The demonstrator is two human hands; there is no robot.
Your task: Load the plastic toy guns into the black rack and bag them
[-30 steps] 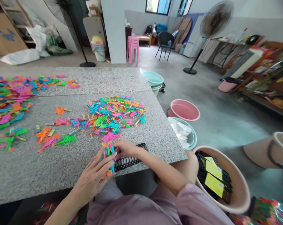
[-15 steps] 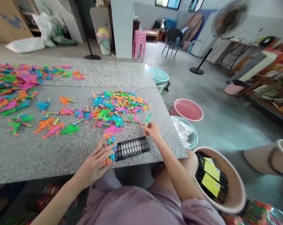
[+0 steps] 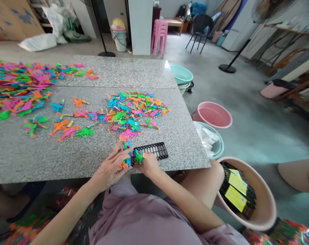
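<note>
A black openwork plastic basket point(image 3: 162, 150) lies near the table's front edge. Small toy guns point(image 3: 125, 145) in blue, green, pink and orange stand packed in its left end. My left hand point(image 3: 112, 167) is laid across that row, fingers bent over it and holding it. Just to the right, my right hand point(image 3: 149, 166) pinches a green and blue toy gun point(image 3: 138, 156) with an orange end, low over the basket beside the row. My fingers hide part of it. Beyond the hands spreads a loose pile of toy guns point(image 3: 134, 109).
A larger heap of coloured toys point(image 3: 21, 83) covers the left of the speckled stone table point(image 3: 174, 129). Single toy guns point(image 3: 67, 129) lie between the piles. At my right on the floor stands a pinkish tub point(image 3: 264, 194) of black baskets with yellow cards, with more basins behind it.
My right hand has moved left from the loose pile's edge to the basket, bringing a toy gun alongside the packed row. My left hand stays on the row. The camera view has shifted slightly.
</note>
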